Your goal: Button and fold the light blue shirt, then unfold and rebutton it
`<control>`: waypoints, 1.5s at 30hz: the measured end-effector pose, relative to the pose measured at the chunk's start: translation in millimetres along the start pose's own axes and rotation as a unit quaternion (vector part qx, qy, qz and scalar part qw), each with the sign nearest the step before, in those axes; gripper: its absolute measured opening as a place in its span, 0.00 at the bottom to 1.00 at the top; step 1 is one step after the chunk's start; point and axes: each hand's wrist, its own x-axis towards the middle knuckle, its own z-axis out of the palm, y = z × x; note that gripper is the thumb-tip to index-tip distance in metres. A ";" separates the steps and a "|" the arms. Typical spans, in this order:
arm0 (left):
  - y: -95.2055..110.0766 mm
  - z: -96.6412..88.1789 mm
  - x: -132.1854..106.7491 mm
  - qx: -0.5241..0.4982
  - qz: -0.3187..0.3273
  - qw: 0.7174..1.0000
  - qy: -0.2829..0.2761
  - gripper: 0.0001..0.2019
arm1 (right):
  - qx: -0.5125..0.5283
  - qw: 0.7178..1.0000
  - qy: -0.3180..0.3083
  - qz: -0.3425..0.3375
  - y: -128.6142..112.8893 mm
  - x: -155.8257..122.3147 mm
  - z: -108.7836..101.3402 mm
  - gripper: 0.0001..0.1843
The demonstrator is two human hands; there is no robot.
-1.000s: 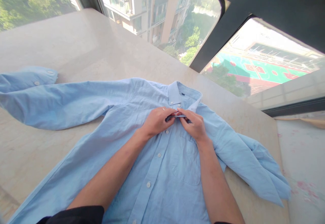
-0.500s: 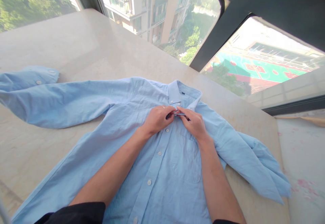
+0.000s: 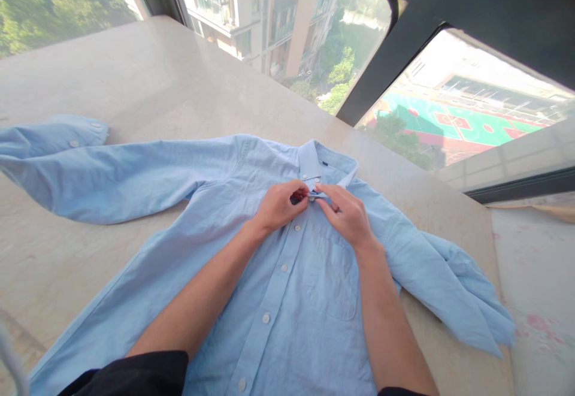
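A light blue button-up shirt [image 3: 215, 216] lies front side up, its collar [image 3: 309, 161] pointing away from me. Several white buttons run down the placket [image 3: 275, 293]. Just below the collar, my left hand [image 3: 282, 204] pinches the placket edge between thumb and fingers. My right hand [image 3: 344, 211] meets it from the other side, thumb and forefinger closed on the same fold of cloth. A button [image 3: 311, 198] shows between the fingertips; whether it is through its hole I cannot tell. Under my right wrist is the chest pocket [image 3: 335, 291].
The shirt rests on a pale stone sill [image 3: 148, 90]. Dark window frames [image 3: 377, 60] border it at the back and right. One sleeve [image 3: 117, 180] stretches left, the other [image 3: 453, 294] lies folded at right. A white floral cloth [image 3: 534, 282] is at the far right.
My right fingers have shifted slightly and opened a little around the fold, and my left fingers have curled up more. The shirt lies as before.
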 end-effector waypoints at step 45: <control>1.2 5.8 2.4 0.052 -0.018 0.998 0.036 0.03 | 0.293 0.828 -0.013 0.477 -15.3 4.9 22.2 0.14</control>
